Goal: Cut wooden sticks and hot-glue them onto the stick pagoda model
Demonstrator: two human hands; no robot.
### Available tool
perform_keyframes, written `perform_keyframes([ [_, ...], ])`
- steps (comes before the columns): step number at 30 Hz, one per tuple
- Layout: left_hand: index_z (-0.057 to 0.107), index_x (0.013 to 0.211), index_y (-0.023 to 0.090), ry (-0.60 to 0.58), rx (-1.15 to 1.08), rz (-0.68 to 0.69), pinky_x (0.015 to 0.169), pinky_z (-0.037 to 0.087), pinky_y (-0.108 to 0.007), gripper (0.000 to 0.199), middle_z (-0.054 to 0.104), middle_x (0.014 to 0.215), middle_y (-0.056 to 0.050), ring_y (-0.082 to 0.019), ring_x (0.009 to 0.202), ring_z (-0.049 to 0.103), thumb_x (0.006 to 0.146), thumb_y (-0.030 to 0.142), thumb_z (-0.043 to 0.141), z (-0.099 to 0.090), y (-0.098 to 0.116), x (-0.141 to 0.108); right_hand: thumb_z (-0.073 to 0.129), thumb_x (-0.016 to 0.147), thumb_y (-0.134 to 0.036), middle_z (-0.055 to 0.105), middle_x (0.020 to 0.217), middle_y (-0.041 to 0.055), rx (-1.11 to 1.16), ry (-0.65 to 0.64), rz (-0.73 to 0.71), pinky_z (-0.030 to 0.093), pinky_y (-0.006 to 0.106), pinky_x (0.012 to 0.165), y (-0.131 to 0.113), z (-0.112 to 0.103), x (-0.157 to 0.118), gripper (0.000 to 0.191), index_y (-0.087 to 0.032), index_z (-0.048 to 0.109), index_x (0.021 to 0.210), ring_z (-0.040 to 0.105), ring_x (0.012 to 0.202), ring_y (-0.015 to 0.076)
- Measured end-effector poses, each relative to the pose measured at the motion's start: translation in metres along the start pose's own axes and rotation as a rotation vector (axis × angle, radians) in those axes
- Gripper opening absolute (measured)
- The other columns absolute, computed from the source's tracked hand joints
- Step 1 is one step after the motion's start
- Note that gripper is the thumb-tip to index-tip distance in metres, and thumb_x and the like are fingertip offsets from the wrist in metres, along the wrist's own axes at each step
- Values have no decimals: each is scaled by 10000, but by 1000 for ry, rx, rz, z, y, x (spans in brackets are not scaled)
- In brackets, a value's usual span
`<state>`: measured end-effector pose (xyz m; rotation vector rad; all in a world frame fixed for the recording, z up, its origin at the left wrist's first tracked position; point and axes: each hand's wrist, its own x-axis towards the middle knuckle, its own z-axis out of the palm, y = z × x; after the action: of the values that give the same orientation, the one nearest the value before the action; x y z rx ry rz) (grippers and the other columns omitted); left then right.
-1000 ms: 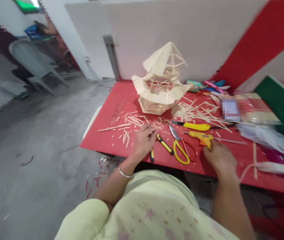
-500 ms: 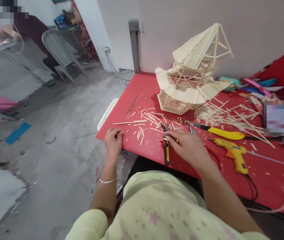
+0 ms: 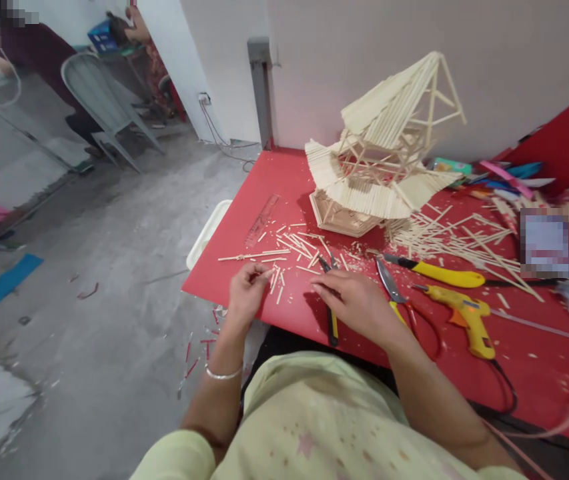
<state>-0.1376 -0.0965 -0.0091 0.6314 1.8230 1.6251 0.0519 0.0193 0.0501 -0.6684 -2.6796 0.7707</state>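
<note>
My left hand (image 3: 247, 293) is above the table's near edge, its thumb and fingertips pinched together beside short cut wooden sticks (image 3: 277, 280). Something pale may be between the fingertips, too small to make out. My right hand (image 3: 357, 303) hovers over black-and-yellow pliers (image 3: 333, 327), partly covering them, with its fingers drawn together. Whatever may be in that pinch is hidden. Behind the hands stands a tiered pagoda-like model (image 3: 384, 147) of thin pale sticks, with slatted roofs and an open frame at the top right.
On the red table (image 3: 219, 280) lie a clear ruler (image 3: 263, 220), red-and-yellow-handled scissors (image 3: 414, 313), a yellow cutter (image 3: 449, 273), a yellow glue gun (image 3: 471, 317) and a stick pile (image 3: 454, 240). A person (image 3: 47, 57) sits by a chair (image 3: 99, 100) at far left.
My left hand has moved right, towards the short sticks. My right hand has shifted off the pliers' grips and left, uncovering the scissors. The view has turned slightly.
</note>
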Motion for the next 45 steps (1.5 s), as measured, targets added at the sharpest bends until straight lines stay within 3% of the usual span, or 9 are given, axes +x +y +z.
perform_keyframes([
  [4, 607, 769, 151, -310, -491, -191, 397, 241, -158, 276, 525, 654, 30, -26, 440, 342, 727, 348, 795, 30, 34, 2, 537, 937, -281, 732, 975, 32, 194, 212, -13, 481, 282, 793, -8, -15, 13, 197, -235, 719, 998, 661, 888, 165],
  [8, 622, 771, 130, -433, -627, -214, 378, 251, -124, 282, 550, 677, 24, -10, 453, 376, 714, 328, 815, 63, 67, 16, 566, 931, -310, 723, 965, 13, 213, 350, 19, 479, 269, 771, 0, -35, 18, 177, -253, 715, 1008, 655, 886, 156],
  [14, 670, 811, 129, -364, -664, -81, 464, 405, -132, 246, 644, 716, -1, -43, 549, 560, 672, 236, 842, 106, 105, 51, 567, 934, -324, 730, 1007, 24, 242, 495, 18, 491, 299, 847, 17, -70, 29, 187, -254, 719, 1016, 655, 928, 165],
  [19, 659, 862, 136, -327, -740, -84, 487, 421, -148, 326, 690, 760, -15, -88, 638, 654, 605, 148, 859, 133, 134, 68, 565, 930, -352, 731, 970, 25, 192, 570, 22, 507, 289, 760, 25, -101, 43, 194, -249, 720, 985, 656, 869, 166],
  [27, 657, 842, 141, -309, -744, -40, 482, 412, -157, 308, 694, 775, -16, -94, 650, 662, 606, 159, 854, 149, 145, 94, 559, 926, -361, 740, 971, 15, 127, 604, 53, 512, 288, 716, 33, -127, 61, 210, -255, 718, 1012, 665, 833, 167],
  [32, 680, 856, 137, -324, -733, -49, 488, 421, -159, 316, 685, 763, -14, -86, 634, 641, 599, 167, 860, 152, 145, 85, 531, 938, -344, 737, 998, 9, 34, 603, 43, 497, 281, 729, 40, -124, 64, 220, -263, 716, 1025, 661, 894, 177],
  [37, 701, 887, 149, -370, -722, -122, 511, 434, -160, 303, 674, 754, -1, -71, 620, 618, 624, 156, 850, 157, 122, 57, 521, 929, -374, 748, 930, 21, -54, 503, 161, 504, 310, 759, 70, -104, 22, 242, -283, 734, 1002, 673, 845, 197],
  [42, 719, 902, 158, -459, -698, -253, 516, 441, -166, 298, 661, 719, 2, -80, 629, 624, 636, 171, 853, 167, 98, 36, 508, 904, -435, 759, 973, 36, -103, 457, 431, 530, 353, 727, 116, -87, -56, 286, -313, 741, 1015, 694, 855, 241],
  [45, 723, 839, 152, -483, -675, -319, 494, 433, -161, 288, 656, 685, 2, -78, 596, 612, 598, 195, 876, 176, 90, 25, 491, 906, -459, 755, 1028, 43, -159, 421, 639, 526, 343, 727, 131, -84, -104, 314, -293, 735, 1012, 697, 889, 243],
])
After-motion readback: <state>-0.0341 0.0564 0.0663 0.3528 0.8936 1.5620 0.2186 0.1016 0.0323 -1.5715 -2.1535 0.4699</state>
